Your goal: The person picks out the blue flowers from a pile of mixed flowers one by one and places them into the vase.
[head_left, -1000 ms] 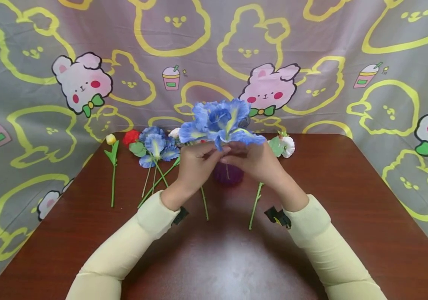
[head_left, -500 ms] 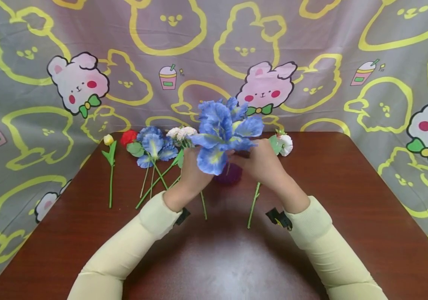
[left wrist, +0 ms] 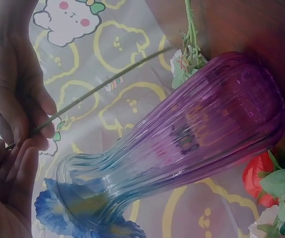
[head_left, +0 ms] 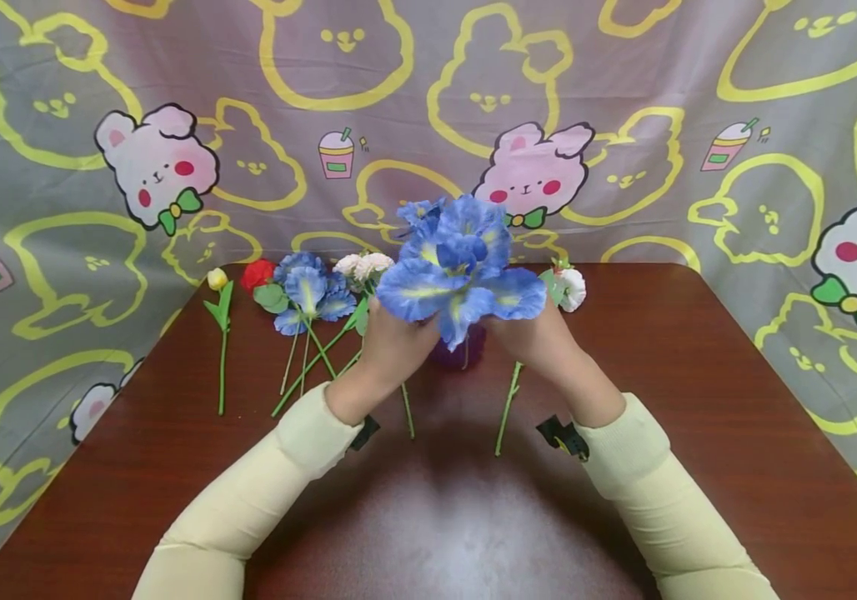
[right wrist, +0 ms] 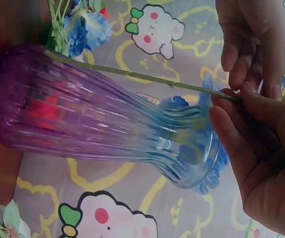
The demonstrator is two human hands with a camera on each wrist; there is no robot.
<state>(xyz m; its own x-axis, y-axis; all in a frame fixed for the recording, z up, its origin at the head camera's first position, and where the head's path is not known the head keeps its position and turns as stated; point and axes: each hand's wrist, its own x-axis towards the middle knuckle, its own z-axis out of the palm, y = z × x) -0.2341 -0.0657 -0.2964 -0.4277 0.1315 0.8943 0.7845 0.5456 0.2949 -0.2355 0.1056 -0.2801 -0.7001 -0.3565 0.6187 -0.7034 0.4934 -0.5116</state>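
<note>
Both hands meet at the middle of the table around the stem of a blue iris [head_left: 466, 275] with yellow-streaked petals. My left hand [head_left: 397, 342] pinches the green stem [left wrist: 98, 89] just under the bloom. Right beside it, my right hand [right wrist: 276, 148] holds the same stem between thumb and fingers. The stem slants down outside a ribbed glass vase [left wrist: 182, 129], purple below and clear blue at its neck. Another blue flower [left wrist: 93, 198] shows at the vase's mouth; whether its stem is inside cannot be told. The iris hides most fingertips in the head view.
Left on the brown table [head_left: 196, 500] lie a yellow tulip [head_left: 217, 280], a red flower [head_left: 258, 275], blue irises [head_left: 304, 287] and pale carnations [head_left: 363, 267]. A white flower [head_left: 569, 289] lies to the right. A patterned cloth [head_left: 398, 125] hangs behind.
The iris has turned in my fingers: its bloom tipped left and forward, then swung back to centre, facing me more. Both hands stay close together over the vase.
</note>
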